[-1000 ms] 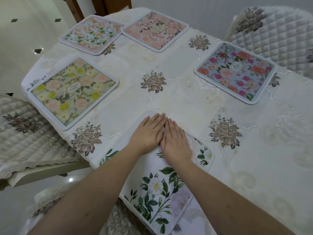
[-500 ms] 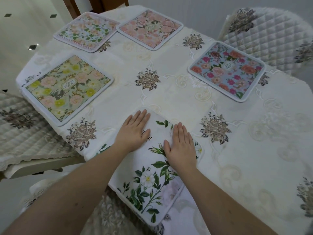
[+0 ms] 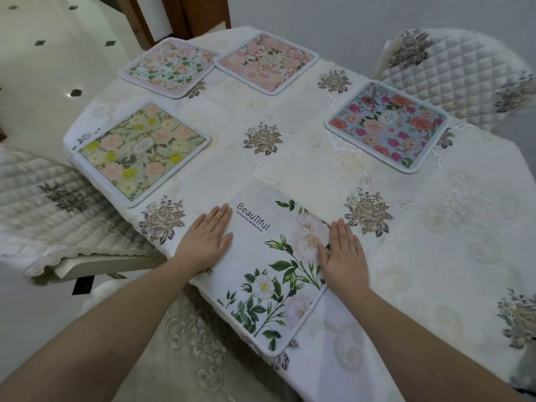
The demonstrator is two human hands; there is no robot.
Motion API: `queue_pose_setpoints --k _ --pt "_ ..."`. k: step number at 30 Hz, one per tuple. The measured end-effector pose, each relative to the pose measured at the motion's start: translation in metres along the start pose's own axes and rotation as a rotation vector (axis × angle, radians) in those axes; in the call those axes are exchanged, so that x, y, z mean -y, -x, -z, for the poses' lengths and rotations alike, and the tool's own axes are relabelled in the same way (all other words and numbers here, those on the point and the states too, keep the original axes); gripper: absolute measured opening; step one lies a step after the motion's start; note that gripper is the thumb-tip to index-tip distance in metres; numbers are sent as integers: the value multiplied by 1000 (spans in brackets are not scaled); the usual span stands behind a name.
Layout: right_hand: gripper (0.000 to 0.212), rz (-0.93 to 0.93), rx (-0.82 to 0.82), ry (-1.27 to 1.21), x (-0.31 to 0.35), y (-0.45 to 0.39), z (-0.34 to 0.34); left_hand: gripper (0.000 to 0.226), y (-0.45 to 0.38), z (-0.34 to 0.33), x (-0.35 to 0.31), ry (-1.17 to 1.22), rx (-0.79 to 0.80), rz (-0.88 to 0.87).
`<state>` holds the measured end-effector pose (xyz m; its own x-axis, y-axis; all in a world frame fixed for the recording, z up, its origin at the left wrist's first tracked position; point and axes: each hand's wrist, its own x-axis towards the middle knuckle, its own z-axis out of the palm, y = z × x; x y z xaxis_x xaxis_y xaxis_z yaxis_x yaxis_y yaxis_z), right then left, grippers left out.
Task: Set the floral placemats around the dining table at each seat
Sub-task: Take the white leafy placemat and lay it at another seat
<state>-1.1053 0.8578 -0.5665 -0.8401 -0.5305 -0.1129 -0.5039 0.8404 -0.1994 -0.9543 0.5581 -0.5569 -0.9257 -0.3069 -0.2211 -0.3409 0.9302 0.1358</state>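
Fingers (image 3: pixel 220 219) of both hands, the left hand (image 3: pixel 204 242) and right hand (image 3: pixel 343 252), are lying straight and pressed together, flattening the white placemat (image 3: pixel 269 256), hiding its side edges, its near corner overhanging the table (image 3: pixel 290 158)

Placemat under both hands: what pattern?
White placemat with green leaves, pale flowers, "Beautiful" lettering; head view.

My view cuts both forearms at bottom edge. Left hand (image 3: pixel 206 241) covers white placemat (image 3: pixel 269 256) edge at 9 o'clock; right hand (image 3: pixel 343 253) hides its 3 o'clock edge and part of pale bloom. Small print under "Beautiful" too tiny to read. Medallion text on yellow placemat (image 3: pixel 139 152) and blue placemat (image 3: pixel 387 126) illegible. Quilted chair (image 3: pixel 464 71) at 2 o'clock cropped by right edge.
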Motion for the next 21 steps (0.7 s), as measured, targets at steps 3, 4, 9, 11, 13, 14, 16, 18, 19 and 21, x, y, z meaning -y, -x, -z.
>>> queue_pose_setpoints --k 3,4,9,11,13,14,16,18,19,21 --pt "80 -24 20 21 5 0 4 80 8 4 -3 -12 36 41" --pt "80 -32 11 19 12 -1 5 81 11 6 -6 -13 28 47" --pt "67 175 2 -64 102 2 5 68 17 14 -56 185 -183 54" --pt "61 254 77 -58 138 4 -3 66 16 4 -74 219 -199 57" --pt "63 291 133 -7 152 10 -20 67 21 -12 -76 163 -167 78" --pt "64 316 130 22 151 13 -25 69 26 -20 -73 130 -130 91" --pt "68 379 105 73 144 18 -34 70 34 -30 -65 91 -94 93" --pt "68 432 107 98 140 19 -36 67 39 -31 -61 99 -102 77" --pt "67 437 109 88 139 19 -35 66 41 -30 -60 102 -101 73" --pt "64 384 74 37 135 18 -32 65 44 -31 -54 84 -103 70"
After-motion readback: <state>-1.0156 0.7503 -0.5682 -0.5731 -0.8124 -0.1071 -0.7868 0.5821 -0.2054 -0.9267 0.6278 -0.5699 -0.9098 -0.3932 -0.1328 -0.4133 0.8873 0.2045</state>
